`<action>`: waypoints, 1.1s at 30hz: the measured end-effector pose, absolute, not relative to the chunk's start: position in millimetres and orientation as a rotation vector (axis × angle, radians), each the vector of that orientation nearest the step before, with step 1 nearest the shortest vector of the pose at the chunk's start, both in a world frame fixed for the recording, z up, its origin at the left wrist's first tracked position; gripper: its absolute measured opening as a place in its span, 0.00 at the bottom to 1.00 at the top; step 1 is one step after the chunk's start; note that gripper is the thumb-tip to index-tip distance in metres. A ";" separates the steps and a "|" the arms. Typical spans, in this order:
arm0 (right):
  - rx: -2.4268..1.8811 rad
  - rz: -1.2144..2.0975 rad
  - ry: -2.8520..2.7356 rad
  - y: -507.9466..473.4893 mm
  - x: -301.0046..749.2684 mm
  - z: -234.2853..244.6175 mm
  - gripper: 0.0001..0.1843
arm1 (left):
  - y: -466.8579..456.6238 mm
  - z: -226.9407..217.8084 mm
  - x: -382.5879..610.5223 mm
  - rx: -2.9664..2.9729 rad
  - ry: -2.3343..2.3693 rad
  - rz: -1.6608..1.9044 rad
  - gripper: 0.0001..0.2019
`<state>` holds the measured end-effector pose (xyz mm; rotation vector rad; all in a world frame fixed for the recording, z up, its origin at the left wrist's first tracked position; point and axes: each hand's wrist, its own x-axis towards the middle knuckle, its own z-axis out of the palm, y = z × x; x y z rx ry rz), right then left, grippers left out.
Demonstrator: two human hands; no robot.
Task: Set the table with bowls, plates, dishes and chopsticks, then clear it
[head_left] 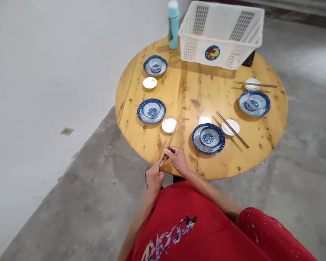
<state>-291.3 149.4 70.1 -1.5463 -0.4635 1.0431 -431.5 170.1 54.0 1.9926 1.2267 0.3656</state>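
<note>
Both hands meet at the near edge of the round wooden table. My left hand (pixel 155 176) is closed round the lower ends of some wooden chopsticks (pixel 166 164). My right hand (pixel 178 159) pinches a chopstick (pixel 173 136) that slants up and away from the fingers. Its tip reaches the rim of a small white dish (pixel 169 125). Beyond that dish lies a blue-patterned plate (pixel 141 116) with a bowl (pixel 152 109) on it. Right of my right hand is another blue-rimmed plate (pixel 209 149) carrying a bowl (pixel 208 137). How many chopsticks I hold is unclear.
Chopsticks (pixel 233 130) rest across a white dish (pixel 230 127) at right; another pair (pixel 260 85) lies on a dish (pixel 252 88) farther back. More plates with bowls stand at left (pixel 155 65) and right (pixel 254 103). A white basket (pixel 197 54) and blue bottle (pixel 173 30) occupy the far side.
</note>
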 end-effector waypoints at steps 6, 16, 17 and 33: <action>-1.591 0.902 -0.381 158.4 -284.3 74.7 0.17 | 205.1 46.1 -419.2 2.006 1.019 0.289 0.09; -2.234 0.714 -0.455 232.2 -275.6 65.8 0.14 | 331.2 34.6 -462.3 2.106 0.790 0.228 0.16; -2.349 0.684 -0.479 239.9 -273.7 67.4 0.14 | 344.6 33.8 -468.8 2.107 0.806 0.231 0.16; -2.958 0.560 -0.359 312.4 -267.7 58.2 0.18 | 430.0 16.2 -511.4 2.137 0.680 0.171 0.14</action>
